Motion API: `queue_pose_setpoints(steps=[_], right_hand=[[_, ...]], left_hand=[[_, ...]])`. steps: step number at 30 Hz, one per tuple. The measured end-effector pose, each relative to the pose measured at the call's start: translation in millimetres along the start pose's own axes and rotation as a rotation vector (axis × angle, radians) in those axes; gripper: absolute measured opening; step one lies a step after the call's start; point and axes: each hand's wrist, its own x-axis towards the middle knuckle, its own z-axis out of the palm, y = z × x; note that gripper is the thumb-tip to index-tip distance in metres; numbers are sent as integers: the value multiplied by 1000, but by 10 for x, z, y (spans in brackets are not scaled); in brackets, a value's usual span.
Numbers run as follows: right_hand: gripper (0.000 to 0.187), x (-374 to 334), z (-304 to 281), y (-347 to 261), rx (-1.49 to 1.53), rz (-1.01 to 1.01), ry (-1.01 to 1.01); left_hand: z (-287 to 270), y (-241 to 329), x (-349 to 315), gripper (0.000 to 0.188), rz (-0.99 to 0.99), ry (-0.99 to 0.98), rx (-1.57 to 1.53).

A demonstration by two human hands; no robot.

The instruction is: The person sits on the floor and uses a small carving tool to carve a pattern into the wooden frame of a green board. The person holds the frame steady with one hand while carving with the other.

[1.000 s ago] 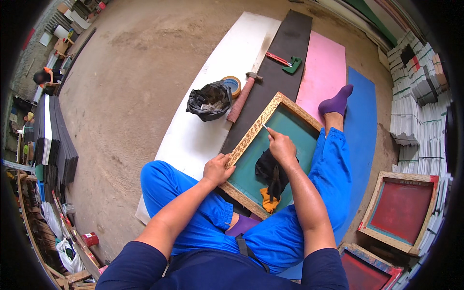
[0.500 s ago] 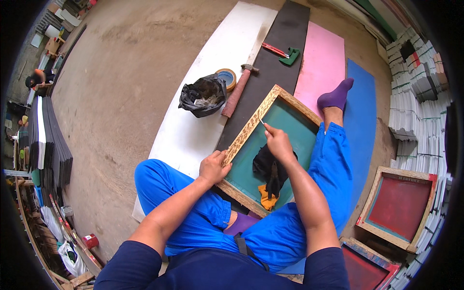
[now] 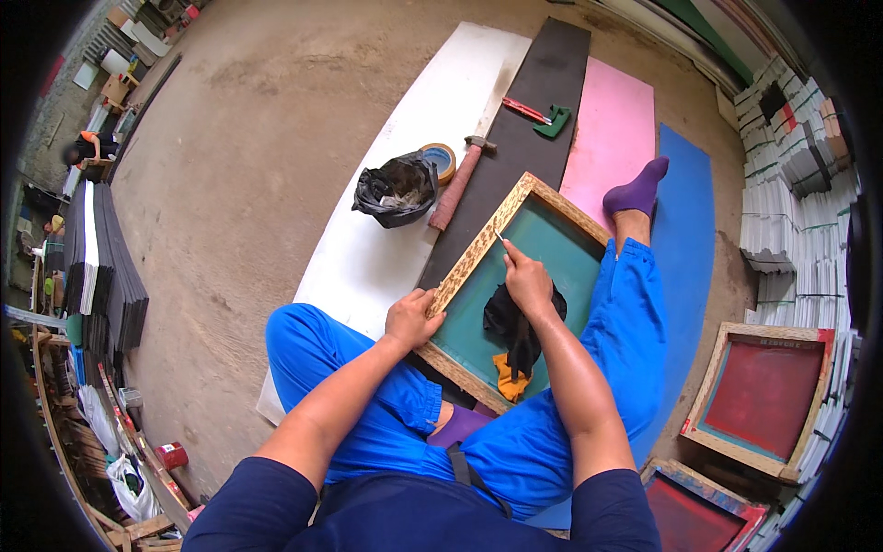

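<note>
- There is only one view, from a camera on the person's head, so no second view shares the scene.
- It looks steeply down over the person's chest and lap to the concrete floor (image 3: 230, 184).
- The wooden screen frame (image 3: 478, 253) on the lap is near, at arm's reach.
- The fisheye lens bends straight edges near the rim; the stacked sheets (image 3: 791, 175) at right curve.
- The picture corners are black.

Wood-framed green screen (image 3: 515, 294) across lap

Both forearms reach forward, the left hand (image 3: 411, 317) curled in a grip, the right hand (image 3: 528, 281) pinching with fingertips
</note>
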Motion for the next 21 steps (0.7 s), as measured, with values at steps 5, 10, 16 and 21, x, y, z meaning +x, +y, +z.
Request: queue_pose_setpoints(steps=[5,10,16,21], right_hand=[[40,317,244,541,579,42,-61],[40,256,-323,-5,726,467,-394],[41,273,-280,113,83,-19,-11],[38,312,-425,-89,-25,72,-2]], left_hand=[[50,75,57,51,9,-18,-6],[-20,50,15,53,-36,-40,-1],[-27,71,7,54,-23,-21,11],[-64,160,54,54,-16,-17,3]])
